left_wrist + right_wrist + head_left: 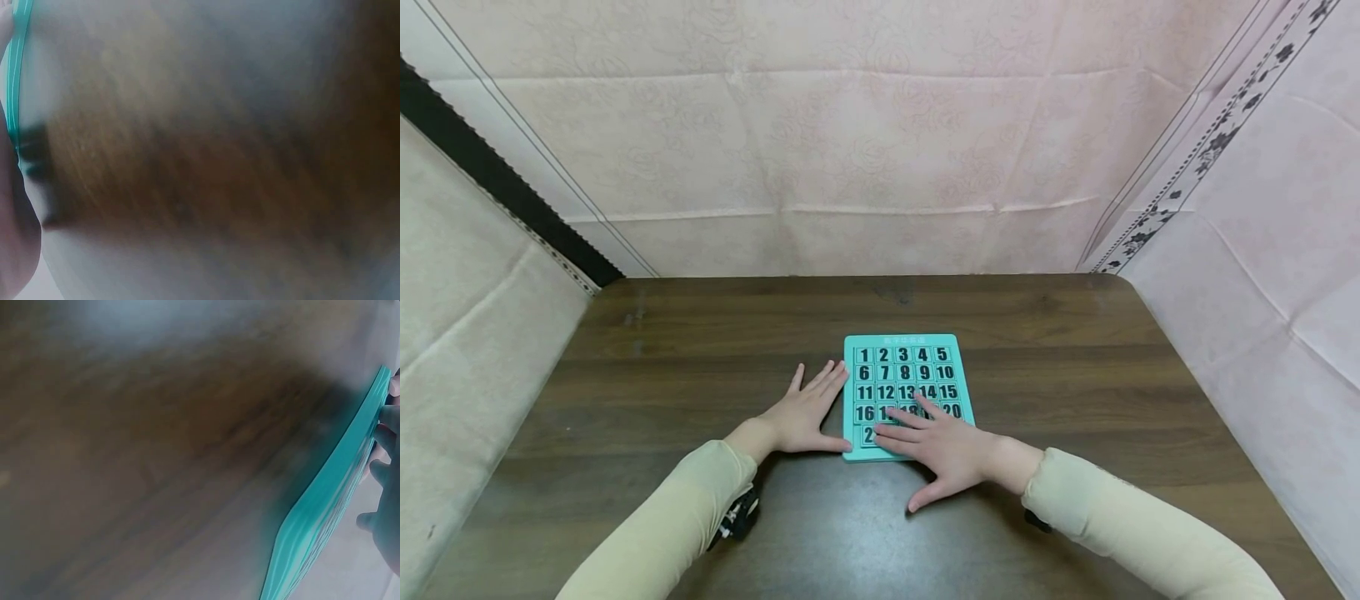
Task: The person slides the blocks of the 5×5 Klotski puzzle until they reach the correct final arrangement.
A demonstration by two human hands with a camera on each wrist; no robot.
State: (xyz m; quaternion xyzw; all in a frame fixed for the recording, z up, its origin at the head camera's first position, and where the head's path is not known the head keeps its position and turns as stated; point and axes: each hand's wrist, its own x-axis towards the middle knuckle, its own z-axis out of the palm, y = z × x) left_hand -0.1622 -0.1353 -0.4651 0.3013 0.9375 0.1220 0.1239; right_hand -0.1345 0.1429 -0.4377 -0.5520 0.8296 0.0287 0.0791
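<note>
A teal number board (900, 342) with rows of black numbers on tiles lies flat on the wooden table. My left hand (808, 412) has its fingers spread, and its thumb and fingertips touch the board's left edge. Across the lower right of the board lies my right hand (947, 450), fingers straight and spread, covering several of the lower numbers. Its thumb points down beyond the board's near edge. In the left wrist view only a strip of the board (14, 75) shows; the right wrist view has the board's edge (325, 481) beside the fingers (382, 439).
The brown table (700, 333) reaches back to a pale patterned cloth (865, 150) hung behind it. More cloth (1262, 275) hangs along the right, and a black band (497, 167) runs along the left. A dark wrist device (741, 517) sits at the left sleeve.
</note>
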